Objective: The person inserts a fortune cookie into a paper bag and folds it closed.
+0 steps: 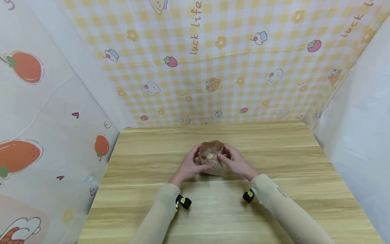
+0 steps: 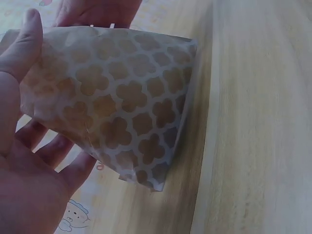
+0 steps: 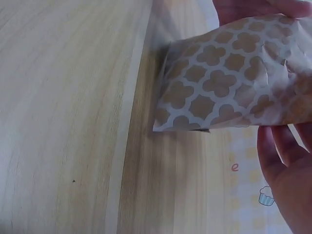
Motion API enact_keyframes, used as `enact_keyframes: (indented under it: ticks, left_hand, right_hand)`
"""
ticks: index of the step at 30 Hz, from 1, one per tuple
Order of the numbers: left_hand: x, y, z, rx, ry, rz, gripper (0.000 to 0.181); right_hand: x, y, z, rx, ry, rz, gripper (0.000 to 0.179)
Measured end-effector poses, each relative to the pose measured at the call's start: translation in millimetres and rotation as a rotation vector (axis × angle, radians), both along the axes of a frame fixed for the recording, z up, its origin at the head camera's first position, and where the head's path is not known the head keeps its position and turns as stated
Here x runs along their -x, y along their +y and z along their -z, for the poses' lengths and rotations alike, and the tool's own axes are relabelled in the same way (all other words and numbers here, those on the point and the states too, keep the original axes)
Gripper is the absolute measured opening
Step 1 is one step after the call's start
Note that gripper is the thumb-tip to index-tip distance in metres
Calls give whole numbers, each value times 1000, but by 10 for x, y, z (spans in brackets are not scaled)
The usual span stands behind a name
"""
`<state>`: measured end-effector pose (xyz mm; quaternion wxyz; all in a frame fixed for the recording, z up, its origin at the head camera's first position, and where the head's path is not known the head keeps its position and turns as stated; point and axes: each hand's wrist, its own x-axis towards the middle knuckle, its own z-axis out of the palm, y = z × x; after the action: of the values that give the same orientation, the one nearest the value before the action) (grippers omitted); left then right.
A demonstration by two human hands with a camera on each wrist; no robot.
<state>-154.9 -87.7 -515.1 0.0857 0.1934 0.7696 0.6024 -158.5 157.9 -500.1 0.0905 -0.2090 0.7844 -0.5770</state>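
A brown paper bag [image 1: 215, 168] with a white lattice print stands on the wooden table, its mouth open toward the head camera. Something pale shows inside the mouth, too small to identify. My left hand [image 1: 189, 166] holds the bag's left side, thumb across the front and fingers around the side. On the opposite side, my right hand [image 1: 239, 163] grips the bag with its thumb near the opening. Both wrist views show the printed front of the bag [image 2: 131, 97], with the fingers partly hidden behind the paper.
The wood-grain table [image 1: 146, 169] meets a yellow checked cloth [image 1: 195, 74] at its back edge. White fabric with fruit prints [image 1: 58, 112] hangs on the left, and plain white fabric [image 1: 359, 112] on the right. A small black camera is strapped to each wrist.
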Motion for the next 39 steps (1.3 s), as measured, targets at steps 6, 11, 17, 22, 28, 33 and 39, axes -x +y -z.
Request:
enact_keyframes:
  ticks: [6, 11, 17, 22, 28, 33, 39]
  left_hand:
    - [-24, 18, -15, -41, -56, -57, 75]
    - [-46, 57, 3, -74, -66, -123, 57]
    - [-60, 93, 5, -53, -25, -217, 39]
    - [-61, 119, -8, -82, -28, -265, 31]
    - [-45, 135, -6, -97, -30, -290, 29]
    - [-26, 137, -5, -108, -34, -290, 28]
    - [-32, 136, -45, -163, -50, -303, 25]
  right_hand:
    - [-24, -13, -8, 38, -70, -61, 49]
    - [-33, -66, -9, 24, -96, -45, 61]
    - [-28, -94, -6, 58, -97, -15, 46]
    - [-10, -114, -15, 49, -80, 0, 38]
    - [23, -139, -26, 20, -53, 49, 30]
    - [34, -126, -71, 2, -23, 65, 24]
    - [63, -111, -120, 32, 4, 74, 19]
